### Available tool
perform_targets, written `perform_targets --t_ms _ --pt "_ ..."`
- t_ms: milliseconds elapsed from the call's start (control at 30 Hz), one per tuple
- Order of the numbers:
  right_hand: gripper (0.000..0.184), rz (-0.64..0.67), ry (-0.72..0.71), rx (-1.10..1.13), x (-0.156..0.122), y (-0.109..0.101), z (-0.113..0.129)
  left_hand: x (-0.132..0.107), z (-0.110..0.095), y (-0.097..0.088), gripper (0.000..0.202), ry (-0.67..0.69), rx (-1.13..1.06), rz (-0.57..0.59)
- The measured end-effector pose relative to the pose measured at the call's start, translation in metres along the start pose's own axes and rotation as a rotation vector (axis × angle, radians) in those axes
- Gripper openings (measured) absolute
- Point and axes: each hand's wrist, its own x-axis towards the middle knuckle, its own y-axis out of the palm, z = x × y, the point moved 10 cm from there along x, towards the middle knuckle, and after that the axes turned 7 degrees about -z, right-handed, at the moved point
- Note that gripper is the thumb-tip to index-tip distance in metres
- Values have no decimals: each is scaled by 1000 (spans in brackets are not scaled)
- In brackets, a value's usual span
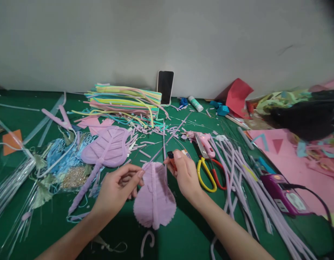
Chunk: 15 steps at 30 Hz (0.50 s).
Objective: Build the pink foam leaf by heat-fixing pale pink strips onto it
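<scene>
My left hand [122, 182] is closed, thumb and forefinger pinching a thin purple pipe cleaner [170, 136] that slants up and right. In my right hand [184, 171] is what looks like a small orange-red lighter [174, 164] with a black top; no flame shows. A second thin purple strand [164, 139] runs upright beside the lighter and down over the leaf piece. Between and below both hands lies a purple fuzzy leaf-shaped piece [147, 202] with a thick middle rib. A finished-looking purple leaf fan [109, 146] with a wrapped handle rests left of it.
Scissors [207, 175] and a pink glue gun [206, 142] lie right of my right hand. Purple pipe cleaners [245, 184] and a purple power box [284, 195] sit farther right. Behind are coloured pipe cleaners [123, 103] and an upright phone [165, 86]. Blue tassels [60, 155] lie left.
</scene>
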Motion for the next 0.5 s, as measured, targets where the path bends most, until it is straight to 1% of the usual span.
perform_targets --t_ms 100,267,400,500 --pt "46 -53 -34 -40 6 -11 1 0 1 -2 28 3 14 -12" --pt "41 -127 -128 -100 13 -23 14 1 -1 -3 26 29 37 -21" --pt "42 -116 -73 -66 15 -25 6 2 -2 -4 25 48 57 -30" --pt "47 -118 -44 -93 15 -28 1 1 -5 -5 25 75 76 -44"
